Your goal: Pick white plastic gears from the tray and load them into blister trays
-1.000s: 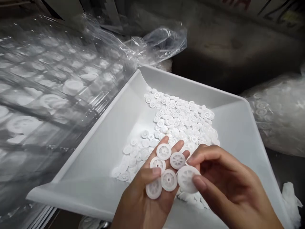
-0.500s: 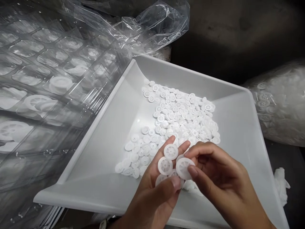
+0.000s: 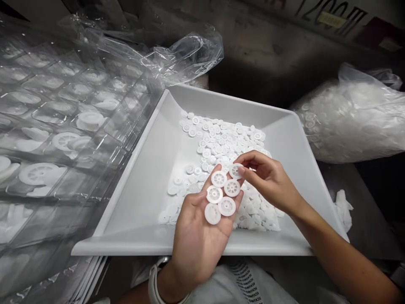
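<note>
Presently, one spoked white disc [image 3: 235, 171] is pinched between the thumb and finger of the right hand [image 3: 267, 179], at the fingertips of the left hand [image 3: 204, 232].
Five more discs [image 3: 227, 206] lie loosely clustered on the left hand, spread palm up with its thumb at their edge. The step looks like handling discs singly above the palm; the next move seems to call for a light rim pinch and a level palm. Beneath, a heap of similar discs [image 3: 226, 145] covers part of a pale tray [image 3: 136, 179], with clear compartmented packaging [image 3: 95, 152] to its left and a bulging clear bag [image 3: 357, 122] to its right.
</note>
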Demonstrator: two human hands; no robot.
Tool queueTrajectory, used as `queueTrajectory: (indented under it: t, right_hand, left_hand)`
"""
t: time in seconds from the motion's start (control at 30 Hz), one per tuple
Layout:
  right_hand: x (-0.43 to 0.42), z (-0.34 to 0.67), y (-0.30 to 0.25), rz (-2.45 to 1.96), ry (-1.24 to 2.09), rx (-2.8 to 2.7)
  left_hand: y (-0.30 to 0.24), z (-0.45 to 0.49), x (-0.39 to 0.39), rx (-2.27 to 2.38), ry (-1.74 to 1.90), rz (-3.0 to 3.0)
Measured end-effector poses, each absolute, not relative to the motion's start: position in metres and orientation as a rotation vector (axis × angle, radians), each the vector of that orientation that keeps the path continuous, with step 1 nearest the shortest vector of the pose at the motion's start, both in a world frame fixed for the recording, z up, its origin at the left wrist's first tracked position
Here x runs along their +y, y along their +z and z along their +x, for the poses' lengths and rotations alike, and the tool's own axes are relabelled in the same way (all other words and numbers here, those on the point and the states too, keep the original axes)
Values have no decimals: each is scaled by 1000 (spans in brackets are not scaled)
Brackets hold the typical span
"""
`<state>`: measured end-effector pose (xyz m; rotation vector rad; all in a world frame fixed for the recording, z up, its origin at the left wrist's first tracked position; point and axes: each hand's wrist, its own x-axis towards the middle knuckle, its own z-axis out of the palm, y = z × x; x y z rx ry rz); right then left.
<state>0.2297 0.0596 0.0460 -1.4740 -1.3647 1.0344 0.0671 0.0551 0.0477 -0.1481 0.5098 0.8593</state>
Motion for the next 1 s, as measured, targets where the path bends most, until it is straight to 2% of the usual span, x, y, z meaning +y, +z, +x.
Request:
queueTrajectory:
  t: [0.2,0.53,1.0]
  right_hand:
    - [61,229,44,-1408,1155,-1362]
    - [55,212,37,-1307,1112,-1300]
    - [62,216,26,-1265,1216,-1218]
  left_hand:
    - [50,66,53,604,931,-101]
    - [46,70,52,639,1038,-28]
    - [42,64,48,605,1001,53]
